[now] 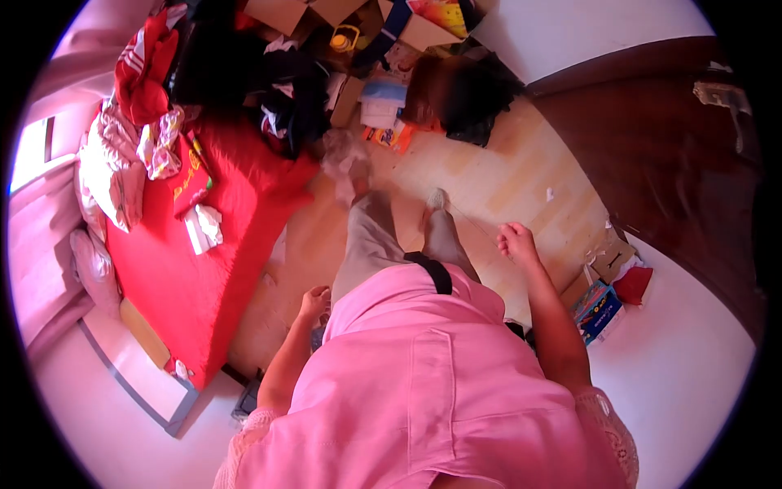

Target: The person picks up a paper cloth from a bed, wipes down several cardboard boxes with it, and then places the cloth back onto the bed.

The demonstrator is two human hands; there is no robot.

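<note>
My right hand (516, 242) is held out over the floor with its fingers curled in. A thin dark line runs from near my right shoe (437, 198) up towards this hand; whether the fingers grip it is too fine to make out. Beside my hip, my left hand (315, 301) hangs with its fingers bent inward, and its palm side is hidden. A crumpled, see-through plastic bag (346, 155), somewhat blurred, lies at my left foot and partly covers it.
To the left stands a bed with a red cover (220, 277), holding clothes and a tissue pack (204, 228). Open cardboard boxes (326, 12), dark bags and an orange packet (389, 137) crowd the floor ahead. A brown door (652, 138) and a blue box (599, 311) are on the right.
</note>
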